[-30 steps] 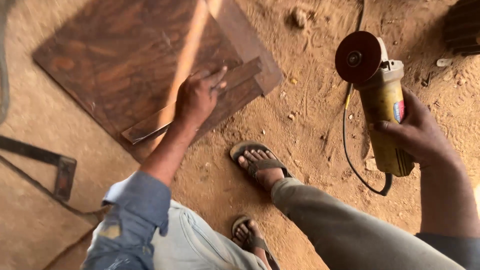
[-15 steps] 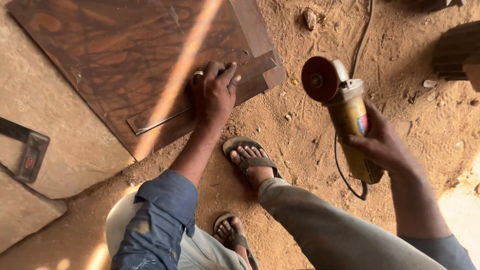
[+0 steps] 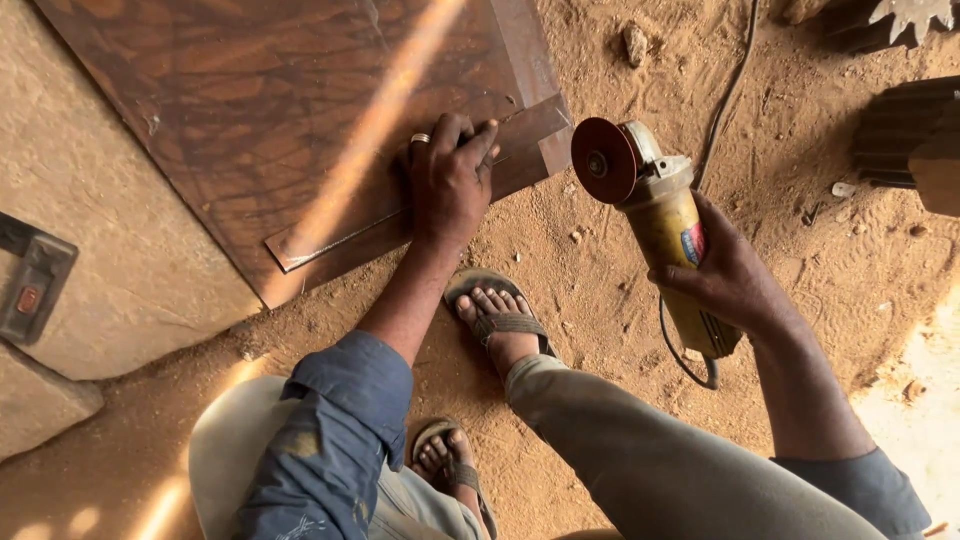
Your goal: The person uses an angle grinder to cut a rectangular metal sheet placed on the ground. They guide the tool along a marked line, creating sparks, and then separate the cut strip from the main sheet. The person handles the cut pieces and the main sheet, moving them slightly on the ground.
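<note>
sandy floor (image 3: 820,250); left hand (image 3: 450,185) presses metal strip (image 3: 400,215).

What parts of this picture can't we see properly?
Head view, the only one:
- The rusty metal sheet is cut off by the top edge, so its full size is unknown.
- The left hand covers part of the flat metal strip beneath it.
- The right hand hides the angle grinder switch.
- The grinder cable leaves at the top edge.
- The toothed part, top right, is cropped.
</note>
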`<state>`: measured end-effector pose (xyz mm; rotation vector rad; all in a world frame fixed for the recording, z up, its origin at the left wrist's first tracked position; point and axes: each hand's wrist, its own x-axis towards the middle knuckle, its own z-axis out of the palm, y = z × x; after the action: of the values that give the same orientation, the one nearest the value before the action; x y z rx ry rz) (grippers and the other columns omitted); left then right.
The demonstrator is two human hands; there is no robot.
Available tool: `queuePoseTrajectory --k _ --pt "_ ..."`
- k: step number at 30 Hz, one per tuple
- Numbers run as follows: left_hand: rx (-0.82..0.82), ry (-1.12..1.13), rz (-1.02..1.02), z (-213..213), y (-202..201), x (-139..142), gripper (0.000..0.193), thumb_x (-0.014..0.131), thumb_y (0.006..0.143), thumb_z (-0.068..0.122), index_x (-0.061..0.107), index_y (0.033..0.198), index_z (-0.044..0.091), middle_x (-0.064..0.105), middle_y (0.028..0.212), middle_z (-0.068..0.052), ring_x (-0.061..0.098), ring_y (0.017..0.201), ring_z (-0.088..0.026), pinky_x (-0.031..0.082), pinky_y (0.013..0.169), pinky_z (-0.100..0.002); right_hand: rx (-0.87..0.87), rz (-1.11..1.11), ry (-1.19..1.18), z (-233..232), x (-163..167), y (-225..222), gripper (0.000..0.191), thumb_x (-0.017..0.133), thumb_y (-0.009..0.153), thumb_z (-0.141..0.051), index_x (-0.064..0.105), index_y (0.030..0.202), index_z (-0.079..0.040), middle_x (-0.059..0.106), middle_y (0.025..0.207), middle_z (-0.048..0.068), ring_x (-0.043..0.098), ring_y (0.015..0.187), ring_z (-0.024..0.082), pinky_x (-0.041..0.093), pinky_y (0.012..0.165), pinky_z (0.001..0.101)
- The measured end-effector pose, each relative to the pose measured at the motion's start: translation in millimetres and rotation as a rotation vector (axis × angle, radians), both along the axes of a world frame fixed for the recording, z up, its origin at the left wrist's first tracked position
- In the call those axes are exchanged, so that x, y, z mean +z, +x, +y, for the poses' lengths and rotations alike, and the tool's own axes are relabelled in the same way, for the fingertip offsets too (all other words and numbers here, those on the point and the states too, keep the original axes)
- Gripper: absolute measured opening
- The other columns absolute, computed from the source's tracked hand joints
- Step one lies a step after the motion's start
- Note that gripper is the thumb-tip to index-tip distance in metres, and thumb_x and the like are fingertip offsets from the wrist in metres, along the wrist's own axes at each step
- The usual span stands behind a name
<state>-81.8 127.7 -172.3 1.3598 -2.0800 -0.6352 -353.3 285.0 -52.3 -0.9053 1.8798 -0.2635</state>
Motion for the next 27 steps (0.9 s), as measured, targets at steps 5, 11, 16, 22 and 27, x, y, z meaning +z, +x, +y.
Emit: queuePoseTrajectory --k 5,11,16,22,27 --pt "-0.016 -0.019 0.023 -2.7 1.7 -0.1 0.016 0.083 0.087 0.010 0.080 0.101 0.017 0.067 0.096 0.000 0.060 0.083 -0.019 0.047 0.082 -0.041 0.094 0.100 0.042 -11.3 1.4 9.3 0.103 0.085 0.072 -0.017 0.030 0.159 -0.009 0.066 0.126 0.025 0.072 0.103 0.032 0.064 0.084 0.0487" --pt "0.020 -0.045 0.061 -2.1 -5.1 -9.8 0.019 0.081 0.084 0.002 0.081 0.097 0.016 0.068 0.092 0.000 0.062 0.078 -0.017 0.049 0.081 -0.042 0.144 0.134 0.025 -13.9 0.8 20.3 0.106 0.085 0.073 -0.019 0.026 0.160 -0.010 0.066 0.123 0.027 0.073 0.099 0.033 0.065 0.081 0.0498" --pt "0.017 0.036 0.147 0.6 -8.8 -21.9 0.022 0.079 0.086 -0.004 0.080 0.103 0.011 0.068 0.098 -0.003 0.066 0.085 -0.016 0.056 0.075 -0.029 0.140 0.149 0.073 -17.4 -2.0 24.3 0.105 0.084 0.074 -0.019 0.025 0.161 -0.012 0.067 0.122 0.026 0.074 0.097 0.033 0.067 0.079 0.0495" --pt "0.010 0.027 0.123 1.0 -10.3 -21.5 0.017 0.081 0.087 0.000 0.079 0.101 0.011 0.066 0.097 -0.003 0.065 0.084 -0.015 0.055 0.079 -0.032 0.159 0.154 0.064 -21.0 -2.9 24.6 0.102 0.084 0.075 -0.019 0.028 0.159 -0.012 0.069 0.119 0.025 0.075 0.096 0.032 0.066 0.080 0.0487" --pt "0.032 0.023 0.032 1.3 -8.5 -8.2 0.013 0.080 0.086 0.006 0.081 0.096 0.014 0.066 0.094 0.001 0.063 0.084 -0.017 0.048 0.089 -0.043 0.169 0.176 0.064 -21.9 -3.1 25.2 0.103 0.085 0.073 -0.020 0.029 0.159 -0.013 0.069 0.119 0.024 0.074 0.097 0.031 0.066 0.081 0.0484"
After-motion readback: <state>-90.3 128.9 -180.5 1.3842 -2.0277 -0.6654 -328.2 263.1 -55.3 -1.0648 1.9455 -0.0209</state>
